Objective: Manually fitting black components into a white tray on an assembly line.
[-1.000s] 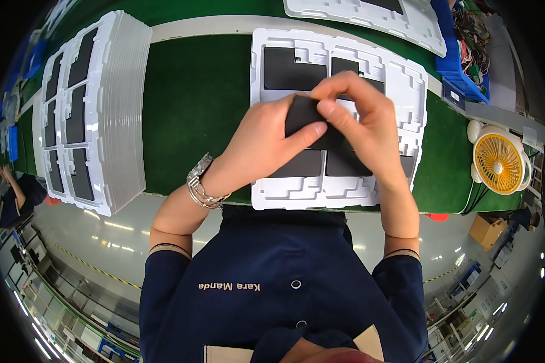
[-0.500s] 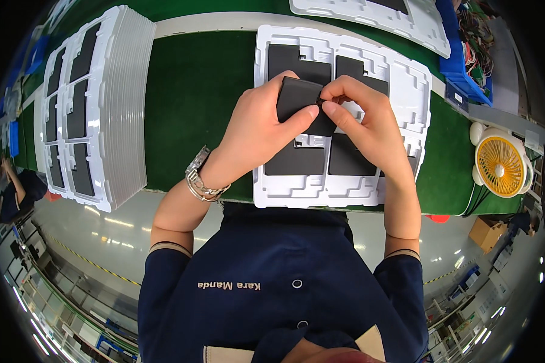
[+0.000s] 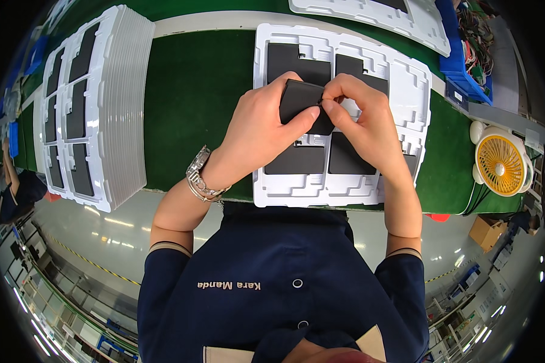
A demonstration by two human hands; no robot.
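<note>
My left hand (image 3: 257,127) wraps round a flat black piece (image 3: 299,98), thumb on its near side and fingers behind its far edge. The piece is tilted up above a white moulded tray (image 3: 308,197). My right hand (image 3: 368,121) pinches at the piece's right edge, thumb against index finger. A tiny dark part shows there, too small to make out. In the tray's pockets lie several similar notched black pieces (image 3: 294,161), partly hidden by my hands. The tray's right-hand pockets show bare white plastic.
A tall stack of white trays (image 3: 124,103) holding black pieces stands at the left on the green mat (image 3: 194,100). Another white tray (image 3: 369,13) lies beyond mine. To the right are a blue bin (image 3: 464,83) of wired parts and a yellow fan (image 3: 499,162). A co-worker (image 3: 21,190) is far left.
The black piece has shifted slightly right and changed its tilt a little in my left hand. My right hand keeps its pinch almost in place. The co-worker's arm at far left has moved.
</note>
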